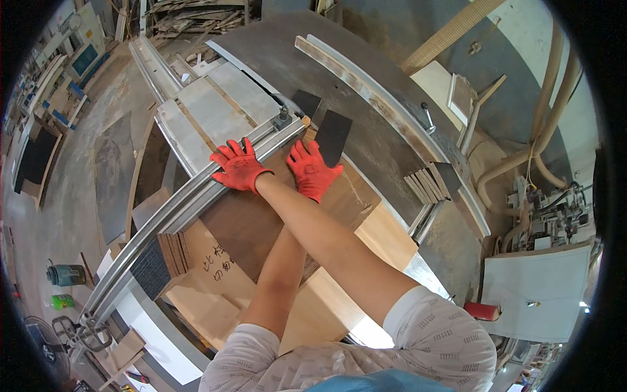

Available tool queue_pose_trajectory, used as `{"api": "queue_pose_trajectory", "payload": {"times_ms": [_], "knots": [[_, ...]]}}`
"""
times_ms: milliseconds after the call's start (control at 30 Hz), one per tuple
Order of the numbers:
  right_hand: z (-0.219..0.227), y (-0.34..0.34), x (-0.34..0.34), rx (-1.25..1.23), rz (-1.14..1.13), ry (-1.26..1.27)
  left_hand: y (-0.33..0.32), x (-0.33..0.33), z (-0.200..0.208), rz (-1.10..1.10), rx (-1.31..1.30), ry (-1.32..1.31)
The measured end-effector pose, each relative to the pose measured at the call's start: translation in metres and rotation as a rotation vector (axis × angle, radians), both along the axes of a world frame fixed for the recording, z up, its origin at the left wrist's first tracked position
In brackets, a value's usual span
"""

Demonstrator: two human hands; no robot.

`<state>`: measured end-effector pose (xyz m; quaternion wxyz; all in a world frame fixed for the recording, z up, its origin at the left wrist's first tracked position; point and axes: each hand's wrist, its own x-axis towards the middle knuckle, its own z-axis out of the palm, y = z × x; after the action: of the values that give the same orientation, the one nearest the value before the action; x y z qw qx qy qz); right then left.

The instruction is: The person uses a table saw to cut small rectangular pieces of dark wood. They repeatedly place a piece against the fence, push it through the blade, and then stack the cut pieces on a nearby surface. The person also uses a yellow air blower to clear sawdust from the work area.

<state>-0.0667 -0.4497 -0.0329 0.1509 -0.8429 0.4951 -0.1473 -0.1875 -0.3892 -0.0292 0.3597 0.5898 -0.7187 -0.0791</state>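
My forearms cross, the right one lying over the left. My right hand [240,167], in a red glove, rests with fingers spread across the long silver metal rail [186,204], left of my other hand. My left hand [313,171], also red-gloved, lies open with its fingers toward a small wooden piece [309,135] at the rail's end. Under its palm is a brown wooden panel [245,222]; whether it presses on it I cannot tell. A dark rectangular board [334,136] lies just beyond that hand. The left wrist is partly hidden.
A grey sliding table [219,108] lies beyond the rail. A long worn fence [372,91] crosses the dark machine top. Several narrow strips [428,185] stand at its right. Stacked brown boards [175,253] sit near the rail's lower end, and a beige hose [450,36] hangs behind.
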Motion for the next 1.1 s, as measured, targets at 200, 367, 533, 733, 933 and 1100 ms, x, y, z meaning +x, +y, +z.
{"api": "queue_pose_trajectory", "payload": {"times_ms": [200,367,533,733,933,1100], "knots": [[-0.006,-0.015,0.000,0.008,0.007,0.005,-0.014,-0.003,-0.007,0.005,0.039,-0.007],[-0.008,-0.020,0.000,0.009,0.008,0.037,-0.025,-0.002,-0.013,0.000,0.058,0.008],[-0.002,-0.024,0.002,0.064,0.010,0.090,-0.031,0.000,-0.021,0.003,0.056,-0.014],[-0.003,-0.031,0.000,0.083,0.034,0.080,-0.037,0.002,-0.019,-0.014,0.096,-0.015],[-0.004,-0.035,0.000,0.084,0.035,0.073,-0.043,0.001,-0.020,-0.010,0.118,-0.009],[-0.009,-0.039,0.000,0.059,0.020,0.080,-0.048,-0.001,-0.024,0.002,0.140,-0.011]]}}
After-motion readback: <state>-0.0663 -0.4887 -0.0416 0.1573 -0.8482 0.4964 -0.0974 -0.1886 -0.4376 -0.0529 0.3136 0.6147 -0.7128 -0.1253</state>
